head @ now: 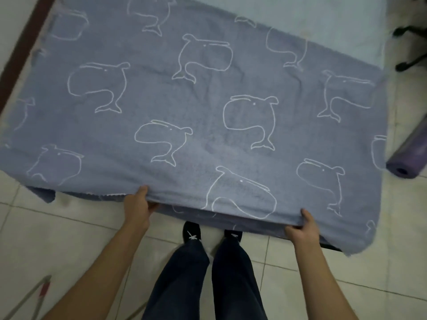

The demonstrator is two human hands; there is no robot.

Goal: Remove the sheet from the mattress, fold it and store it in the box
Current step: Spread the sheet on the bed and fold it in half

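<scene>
On the left edge of a downward view from head height, a dark brown strip (20, 49) is seen running along a pale tiled floor (69, 227). Most of the view is filled by a blue-grey sheet (184, 100) printed with white outlines of whales, which is spread flat and lightly creased. Its near edge is gripped by the left hand (138, 209), with the thumb laid on top of the cloth and the fingers curled underneath. Below the middle of that edge, dark trousers and a pair of black shoes (191, 232) are shown standing on the tiles. Further right, the same edge is held by the right hand (302, 229) in a matching grip, thumb above and fingers tucked under. A second layer of the cloth is visible beneath the held edge, so the sheet may be doubled over once, though this cannot be told for certain. At the upper right a bare stretch of pale mattress (323, 17) is left uncovered, which suggests the sheet is at least partly freed. Beyond it the black legs of a chair (411, 47) are seen, and lower down a rolled purple mat (411, 153) is lying on the floor just beside the sheet. No box is in view. By this showing, most of the folding and all of the storing are judged to be left.
</scene>
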